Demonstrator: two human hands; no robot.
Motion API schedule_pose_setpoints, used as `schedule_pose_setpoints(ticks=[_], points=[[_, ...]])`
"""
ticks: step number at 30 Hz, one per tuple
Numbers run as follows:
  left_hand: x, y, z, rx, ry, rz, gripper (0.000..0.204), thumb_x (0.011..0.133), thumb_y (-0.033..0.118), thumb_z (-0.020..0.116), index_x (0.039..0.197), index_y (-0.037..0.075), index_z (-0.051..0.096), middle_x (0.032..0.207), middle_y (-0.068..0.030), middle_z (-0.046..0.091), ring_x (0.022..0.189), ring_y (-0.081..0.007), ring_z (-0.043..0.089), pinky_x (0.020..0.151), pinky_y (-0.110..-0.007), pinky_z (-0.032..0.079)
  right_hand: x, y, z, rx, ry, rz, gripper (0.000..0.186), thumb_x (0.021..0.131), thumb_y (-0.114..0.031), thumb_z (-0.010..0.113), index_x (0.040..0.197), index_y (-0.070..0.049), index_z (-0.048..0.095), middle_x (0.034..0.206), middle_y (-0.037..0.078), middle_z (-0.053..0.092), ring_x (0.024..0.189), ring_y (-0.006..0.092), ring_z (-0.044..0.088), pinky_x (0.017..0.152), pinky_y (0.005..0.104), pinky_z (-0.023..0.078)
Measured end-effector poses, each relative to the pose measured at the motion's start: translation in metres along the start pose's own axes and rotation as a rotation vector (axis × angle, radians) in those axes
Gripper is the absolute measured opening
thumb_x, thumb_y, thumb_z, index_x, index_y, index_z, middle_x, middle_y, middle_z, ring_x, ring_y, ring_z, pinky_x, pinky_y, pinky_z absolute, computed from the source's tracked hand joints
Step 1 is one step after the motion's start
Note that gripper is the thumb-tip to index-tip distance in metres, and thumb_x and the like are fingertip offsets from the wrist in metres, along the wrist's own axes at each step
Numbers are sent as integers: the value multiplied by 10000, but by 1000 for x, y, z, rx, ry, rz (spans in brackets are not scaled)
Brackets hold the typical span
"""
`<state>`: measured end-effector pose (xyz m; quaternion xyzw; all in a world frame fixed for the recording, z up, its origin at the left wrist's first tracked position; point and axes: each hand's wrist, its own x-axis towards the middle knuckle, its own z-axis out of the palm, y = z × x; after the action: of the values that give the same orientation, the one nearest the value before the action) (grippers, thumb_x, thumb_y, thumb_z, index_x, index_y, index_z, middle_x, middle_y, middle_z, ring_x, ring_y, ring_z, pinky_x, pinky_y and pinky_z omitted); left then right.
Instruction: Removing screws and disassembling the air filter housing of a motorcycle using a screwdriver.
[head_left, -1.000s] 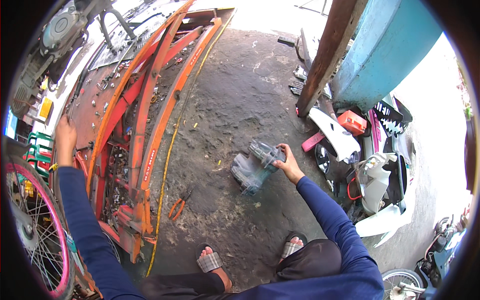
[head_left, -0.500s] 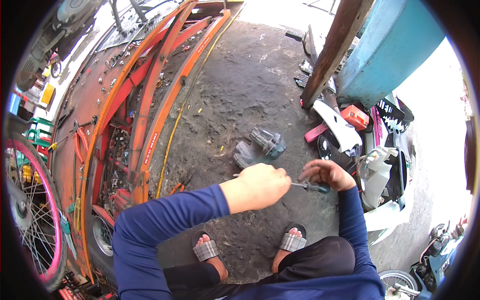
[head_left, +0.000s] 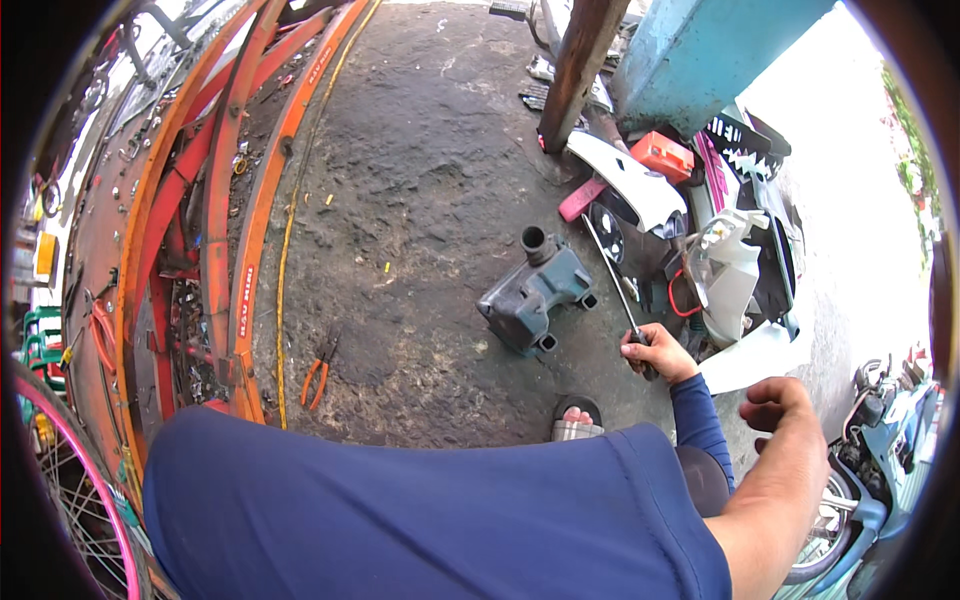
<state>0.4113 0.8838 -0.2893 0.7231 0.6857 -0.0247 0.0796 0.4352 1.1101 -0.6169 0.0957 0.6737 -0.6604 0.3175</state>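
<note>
My right hand (head_left: 658, 352) grips the dark handle of a long screwdriver (head_left: 612, 278), its metal shaft pointing up and away. My left arm stretches across the lower view to the right. At its end my left hand (head_left: 785, 408) is raised, its fingers bent but apart from the thumb, with nothing visible in it. On the ground left of the screwdriver rests a black plastic box with a round spout (head_left: 540, 295), resembling a motorbike air box. Neither hand touches it. A sandalled foot (head_left: 577, 425) shows just below the box.
An orange-red metal lift frame (head_left: 262, 240) runs along the left. Pliers with orange handles (head_left: 318, 378) lie beside the yellow hose (head_left: 287, 250). White fairing panels (head_left: 630, 182) and a red-orange box (head_left: 663, 156) lie right, by a wooden post (head_left: 583, 70). A motorbike (head_left: 880, 460) stands lower right.
My left hand has swung far right, past my right hand, and let go of the screwdriver shaft. The black box, blurred before, now rests turned with its spout up. The view has shifted right.
</note>
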Motion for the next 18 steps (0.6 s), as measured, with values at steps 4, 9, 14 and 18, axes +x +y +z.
schedule_pose_setpoints(ticks=[4,9,14,18], points=[[-25,-21,18,-326,-182,-95,275,832,160,611,1053,24,702,1038,-161,692,951,-326,666,821,-494,518,0,18,-5,84,67,53,190,925,-217,704,927,-34,653,672,-8,587,587,85,551,551,252,435],[-61,-38,31,-702,-469,-239,223,827,180,604,933,13,707,964,-165,695,895,-327,684,784,-449,534,6,12,5,373,38,-36,224,984,-237,625,1054,-25,609,793,18,599,678,122,594,647,299,522],[-91,-72,210,-640,-44,-897,408,874,280,682,1178,15,619,1130,-197,624,1093,-357,617,920,-457,508,26,39,24,377,180,-100,234,1006,-264,593,1061,-38,586,892,53,643,739,154,651,699,321,549],[-58,-26,352,-440,296,-1214,912,723,322,850,1466,121,361,1538,-268,209,1415,-493,242,1116,-602,291,74,64,51,280,277,-191,206,990,-238,614,1050,-41,601,1015,41,653,979,142,635,822,313,512]])
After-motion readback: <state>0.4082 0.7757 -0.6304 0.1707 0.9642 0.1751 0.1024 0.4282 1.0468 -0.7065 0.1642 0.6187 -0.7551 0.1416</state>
